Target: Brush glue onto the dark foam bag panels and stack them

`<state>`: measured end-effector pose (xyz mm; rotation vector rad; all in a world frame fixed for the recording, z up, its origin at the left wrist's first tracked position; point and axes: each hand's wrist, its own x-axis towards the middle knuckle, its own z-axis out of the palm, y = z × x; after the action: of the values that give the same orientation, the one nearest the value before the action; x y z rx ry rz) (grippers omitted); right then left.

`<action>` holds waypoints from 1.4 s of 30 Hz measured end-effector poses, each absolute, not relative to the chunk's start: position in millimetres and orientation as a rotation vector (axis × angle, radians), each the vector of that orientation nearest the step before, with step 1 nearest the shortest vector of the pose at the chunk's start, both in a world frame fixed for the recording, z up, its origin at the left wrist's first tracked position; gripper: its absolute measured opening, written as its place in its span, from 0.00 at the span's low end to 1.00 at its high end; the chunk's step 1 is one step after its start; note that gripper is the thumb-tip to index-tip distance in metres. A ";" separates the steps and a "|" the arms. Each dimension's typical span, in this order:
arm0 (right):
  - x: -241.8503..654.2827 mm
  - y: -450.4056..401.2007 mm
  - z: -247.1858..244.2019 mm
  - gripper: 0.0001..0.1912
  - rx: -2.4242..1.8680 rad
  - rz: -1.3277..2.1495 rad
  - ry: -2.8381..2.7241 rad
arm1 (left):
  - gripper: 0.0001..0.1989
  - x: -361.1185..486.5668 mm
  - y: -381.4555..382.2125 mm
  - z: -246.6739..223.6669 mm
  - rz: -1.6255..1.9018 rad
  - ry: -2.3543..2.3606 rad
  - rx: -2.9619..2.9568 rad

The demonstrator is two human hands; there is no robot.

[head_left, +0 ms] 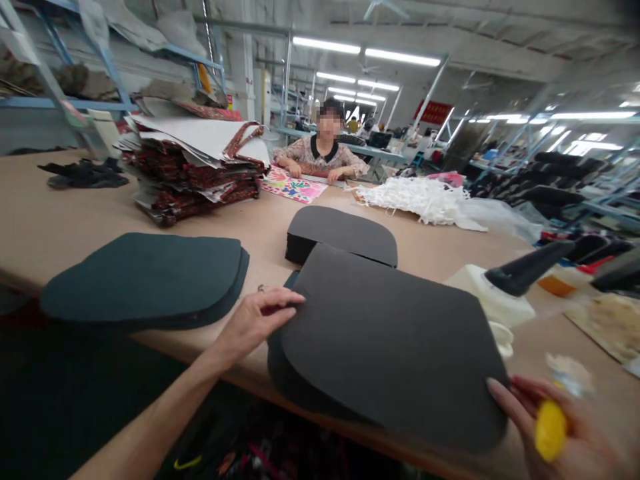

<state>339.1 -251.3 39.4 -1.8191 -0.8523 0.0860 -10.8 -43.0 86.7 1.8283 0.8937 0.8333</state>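
A dark grey sheet with rounded corners, like a flat cut panel, lies tilted in front of me over other dark pieces at the table edge. My left hand pinches its left edge between thumb and fingers. At its lower right corner, my right hand grips the edge with thumb and fingertips. A tool's yellow handle is tucked in that same right hand; its working end is not clear. Behind the sheet sits a stack of dark grey panels. Dark green panels are piled at the left.
A white jug with a black piece on top stands right of the sheet. Layered red-brown material is heaped at the back left, white netting at the back right. A person works across the brown table over floral cloth.
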 end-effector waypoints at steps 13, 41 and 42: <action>330.9 -169.8 2.2 0.21 -1.806 0.337 -1.009 | 0.24 -21.0 -5.4 45.4 0.663 1.131 1.775; 342.5 -167.9 -2.9 0.21 -1.823 0.503 -1.260 | 0.22 -24.7 5.8 17.6 0.510 1.176 1.981; 342.2 -168.2 -2.4 0.21 -1.817 0.513 -1.255 | 0.22 -25.0 6.9 16.2 0.511 1.179 1.987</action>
<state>342.2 -168.2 -2.4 -1.8166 -1.2546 0.5128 -25.0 6.9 16.2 1.9872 1.1786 0.5106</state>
